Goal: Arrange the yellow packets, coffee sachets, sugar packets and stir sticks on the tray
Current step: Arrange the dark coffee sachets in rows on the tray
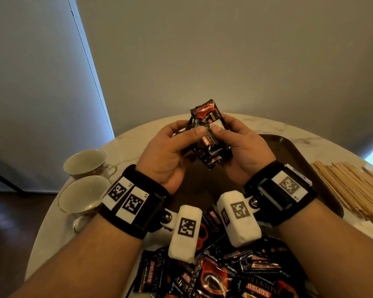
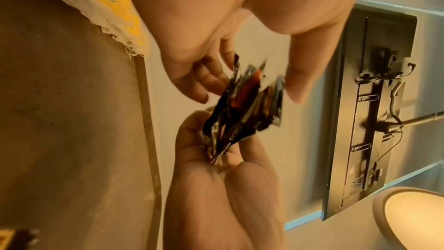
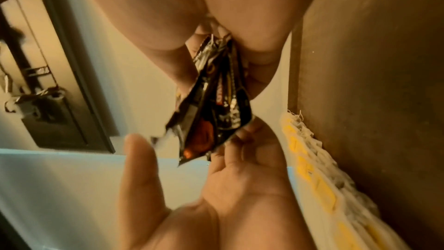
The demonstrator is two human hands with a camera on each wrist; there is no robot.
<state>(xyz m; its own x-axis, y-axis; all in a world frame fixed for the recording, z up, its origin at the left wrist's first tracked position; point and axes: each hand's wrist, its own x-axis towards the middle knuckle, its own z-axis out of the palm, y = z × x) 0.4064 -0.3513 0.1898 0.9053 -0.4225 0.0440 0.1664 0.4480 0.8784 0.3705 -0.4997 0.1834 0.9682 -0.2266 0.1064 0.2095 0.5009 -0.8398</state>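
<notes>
Left hand (image 1: 170, 151) and right hand (image 1: 241, 147), fingers curled, together grip a stack of coffee sachets (image 1: 207, 136) above the brown tray (image 1: 293, 151).

I count two teacups (image 1: 85, 163) just left of my left hand (image 1: 170, 155), one brown tray (image 1: 293, 151) beneath both hands, and several coffee sachets (image 1: 207, 134) pinched between them. More sachets (image 1: 235, 274) lie behind my wrists, and stir sticks (image 1: 349, 188) right of my right hand (image 1: 243, 153); both piles are too many to count.
</notes>
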